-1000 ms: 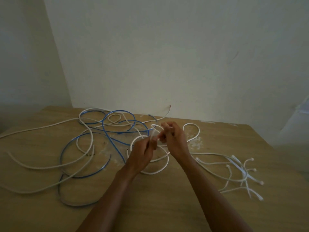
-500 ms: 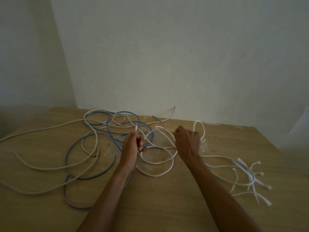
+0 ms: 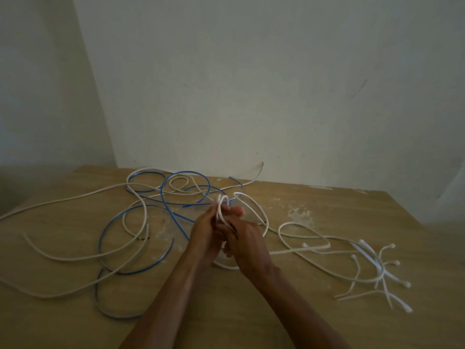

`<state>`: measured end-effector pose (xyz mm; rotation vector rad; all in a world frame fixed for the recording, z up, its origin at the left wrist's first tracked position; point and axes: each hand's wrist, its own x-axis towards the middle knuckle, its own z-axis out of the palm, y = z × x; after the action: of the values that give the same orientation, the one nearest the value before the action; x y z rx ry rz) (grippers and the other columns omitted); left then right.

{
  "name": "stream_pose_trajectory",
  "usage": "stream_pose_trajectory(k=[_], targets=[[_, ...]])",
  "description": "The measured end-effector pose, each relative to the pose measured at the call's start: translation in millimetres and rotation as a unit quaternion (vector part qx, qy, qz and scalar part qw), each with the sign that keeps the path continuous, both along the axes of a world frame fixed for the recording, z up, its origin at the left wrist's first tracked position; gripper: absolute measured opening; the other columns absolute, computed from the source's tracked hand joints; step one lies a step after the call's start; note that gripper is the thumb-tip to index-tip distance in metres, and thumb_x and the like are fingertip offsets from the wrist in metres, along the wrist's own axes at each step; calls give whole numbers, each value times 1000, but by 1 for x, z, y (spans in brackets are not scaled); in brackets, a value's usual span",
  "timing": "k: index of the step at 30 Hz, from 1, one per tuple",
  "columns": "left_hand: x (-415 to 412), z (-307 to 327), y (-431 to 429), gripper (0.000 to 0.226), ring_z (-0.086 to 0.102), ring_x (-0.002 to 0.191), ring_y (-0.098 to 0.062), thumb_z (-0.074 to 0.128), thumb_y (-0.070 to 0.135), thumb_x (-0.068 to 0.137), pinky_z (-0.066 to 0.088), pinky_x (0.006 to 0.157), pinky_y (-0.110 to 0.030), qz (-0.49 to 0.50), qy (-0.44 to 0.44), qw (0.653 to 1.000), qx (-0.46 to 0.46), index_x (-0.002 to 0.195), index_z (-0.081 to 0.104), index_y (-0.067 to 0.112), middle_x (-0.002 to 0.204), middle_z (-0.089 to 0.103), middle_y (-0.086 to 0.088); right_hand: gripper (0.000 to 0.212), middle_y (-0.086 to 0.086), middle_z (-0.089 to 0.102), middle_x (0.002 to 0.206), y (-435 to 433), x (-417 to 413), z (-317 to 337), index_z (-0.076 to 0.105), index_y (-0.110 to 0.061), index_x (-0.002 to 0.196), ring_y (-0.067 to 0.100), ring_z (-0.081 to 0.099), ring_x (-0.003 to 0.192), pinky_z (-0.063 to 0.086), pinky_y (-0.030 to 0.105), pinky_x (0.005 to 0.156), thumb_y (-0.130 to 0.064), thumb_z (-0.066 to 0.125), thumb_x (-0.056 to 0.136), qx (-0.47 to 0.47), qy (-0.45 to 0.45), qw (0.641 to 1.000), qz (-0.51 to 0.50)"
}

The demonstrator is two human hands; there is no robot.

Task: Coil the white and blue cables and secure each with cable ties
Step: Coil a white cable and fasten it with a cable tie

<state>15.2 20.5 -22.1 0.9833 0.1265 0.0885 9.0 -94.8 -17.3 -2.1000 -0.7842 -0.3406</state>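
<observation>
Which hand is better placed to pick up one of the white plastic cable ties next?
Probably right. The white plastic cable ties lie rightward on the wooden table, nearer the right hand; the left hand grips the white cable loops.

The person's two arms — bare throughout.
Left hand [image 3: 205, 239] and right hand [image 3: 247, 244] ungloved; both forearms [image 3: 171, 298] uncovered as far as the near edge.

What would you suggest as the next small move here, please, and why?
Probably the right hand should slide out along the white cable and bring back another length to lay as one more loop in the grip of the left hand: only a few loops are gathered, and much cable lies loose on the table.
</observation>
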Motion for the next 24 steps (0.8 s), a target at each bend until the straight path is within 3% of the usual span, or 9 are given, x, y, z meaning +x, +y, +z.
stream_pose_trajectory(k=[3, 6, 9, 12, 15, 17, 18, 22, 24], targets=[[-4, 1, -8, 56, 66, 78, -28, 32, 38, 108, 45, 68, -33, -14, -21, 1000, 16, 77, 70, 11, 92, 75, -17, 19, 5, 73, 79, -3, 6, 0, 70, -13, 106, 16, 66, 59, 55, 31, 61, -22, 55, 102, -24, -7, 1000, -9], [1, 2, 4, 49, 64, 59, -17, 37, 38, 107, 50, 74, -35, 16, -12, 987, -158, 71, 61, 15, 59, 60, 0, 28, 5, 75, 93, -13, 4, -5, 66, -20, 118, 24, 68, 80, 47, 35, 67, -38, 57, 99, -118, -46, 992, -23], [3, 4, 29, 40, 29, 38, -7, 34, 32, 108, 37, 48, -19, 9, -36, 951, -307, 72, 47, 18, 48, 29, 7, 26, 1, 73, 85, -25, 7, -3, 68, -21, 95, 21, 66, 79, 45, 35, 66, -45, 59, 97, -163, -2, 986, -28], [0, 5, 39, 41, 11, 43, -8, 35, 28, 106, 24, 40, -19, 15, -58, 961, -269, 70, 50, 16, 48, 23, 8, 33, -2, 73, 87, -43, 24, -2, 69, -23, 92, 20, 67, 82, 46, 33, 65, -54, 56, 96, -206, 13, 975, -81], [0, 6, 40, 47, 27, 41, -9, 35, 33, 107, 40, 54, -23, 24, -85, 966, -244, 65, 48, 19, 48, 28, 7, 39, -3, 71, 82, -64, 33, -1, 68, -24, 87, 21, 67, 82, 44, 31, 63, -59, 53, 95, -220, 56, 964, -140], [0, 7, 40, 52, 40, 47, -12, 35, 37, 108, 42, 69, -28, 24, -97, 965, -242, 61, 50, 19, 51, 39, 5, 48, -4, 63, 69, -76, 36, 4, 62, -20, 74, 21, 61, 68, 40, 29, 55, -64, 54, 91, -188, 71, 958, -204], [0, 7, 40, 53, 41, 48, -12, 36, 38, 107, 42, 69, -28, 22, -98, 965, -243, 60, 52, 19, 53, 42, 5, 53, -4, 60, 64, -79, 37, 7, 59, -17, 70, 20, 57, 63, 37, 28, 53, -66, 55, 89, -176, 71, 954, -232], [-2, 7, 41, 34, 26, 37, -6, 39, 35, 104, 34, 44, -18, 46, -105, 966, -230, 90, 63, 16, 45, 27, 7, 51, -3, 65, 62, -76, 36, 6, 56, -27, 57, 21, 63, 62, 45, 31, 57, -67, 58, 88, -168, 95, 955, -224], [-1, 4, 46, 32, 27, 36, -7, 42, 35, 101, 39, 45, -19, 68, -106, 966, -228, 83, 59, 16, 43, 27, 6, 49, -3, 68, 63, -75, 35, 2, 53, -33, 51, 21, 67, 64, 48, 32, 59, -66, 60, 87, -172, 104, 956, -215]])
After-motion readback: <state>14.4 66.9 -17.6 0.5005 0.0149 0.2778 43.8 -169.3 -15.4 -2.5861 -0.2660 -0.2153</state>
